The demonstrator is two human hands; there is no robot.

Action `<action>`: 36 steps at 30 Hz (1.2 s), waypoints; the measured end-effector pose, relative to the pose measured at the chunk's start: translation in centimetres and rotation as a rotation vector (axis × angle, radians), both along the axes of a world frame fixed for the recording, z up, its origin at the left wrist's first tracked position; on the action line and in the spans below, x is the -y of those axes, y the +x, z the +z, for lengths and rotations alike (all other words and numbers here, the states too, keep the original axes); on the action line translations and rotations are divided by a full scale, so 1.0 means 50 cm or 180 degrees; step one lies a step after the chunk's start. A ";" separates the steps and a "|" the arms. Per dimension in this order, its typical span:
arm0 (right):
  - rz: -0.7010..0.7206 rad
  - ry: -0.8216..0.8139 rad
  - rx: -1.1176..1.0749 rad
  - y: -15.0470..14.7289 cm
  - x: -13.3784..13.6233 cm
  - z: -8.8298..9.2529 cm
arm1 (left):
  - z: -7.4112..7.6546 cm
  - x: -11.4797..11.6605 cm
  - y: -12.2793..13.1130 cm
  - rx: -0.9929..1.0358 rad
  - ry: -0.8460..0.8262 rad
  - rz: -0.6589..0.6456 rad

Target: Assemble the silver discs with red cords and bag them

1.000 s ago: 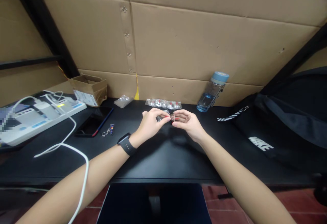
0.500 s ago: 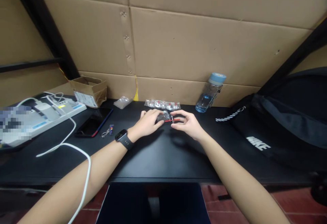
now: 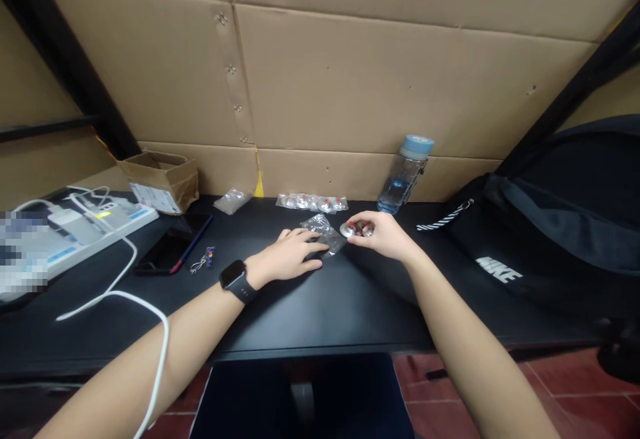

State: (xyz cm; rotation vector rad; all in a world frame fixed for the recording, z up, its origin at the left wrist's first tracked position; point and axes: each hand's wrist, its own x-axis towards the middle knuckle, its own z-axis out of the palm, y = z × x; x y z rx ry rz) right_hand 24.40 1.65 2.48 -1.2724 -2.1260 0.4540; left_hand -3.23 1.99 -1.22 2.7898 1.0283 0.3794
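My left hand (image 3: 287,254), a dark watch on its wrist, lies with fingers spread on the black desk. Its fingertips rest on a crumpled clear plastic bag (image 3: 334,241). To the right of the bag, my right hand (image 3: 383,233) pinches a round silvery metal piece (image 3: 346,229) with a red part, between thumb and fingers just above the desk; its exact kind I cannot make out. Behind both hands lies a row of clear packets (image 3: 313,203) holding several similar silvery discs with red spots.
At the back stand a water bottle (image 3: 406,175) and an open cardboard box (image 3: 163,179). Flat clear bags (image 3: 233,201), a phone (image 3: 175,244), a keychain (image 3: 203,261) and a power strip (image 3: 95,235) are leftward. A white cable crosses my left forearm. A black backpack (image 3: 545,225) sits right.
The silvery piece has come out of the plastic bag and moved right in my right hand. The bag now lies under my left fingers, which have spread. The view has shifted slightly.
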 end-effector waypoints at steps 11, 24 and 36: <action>-0.0005 -0.0304 0.0529 -0.039 0.010 -0.021 | -0.004 0.032 0.024 -0.0389 0.0176 0.0097; 0.0266 -0.0108 0.0743 -0.034 0.012 -0.030 | -0.006 0.035 0.027 -0.0346 0.0161 0.0078; 0.0205 0.0300 0.0614 -0.063 -0.015 -0.059 | -0.010 0.034 0.026 -0.0251 0.0193 0.0046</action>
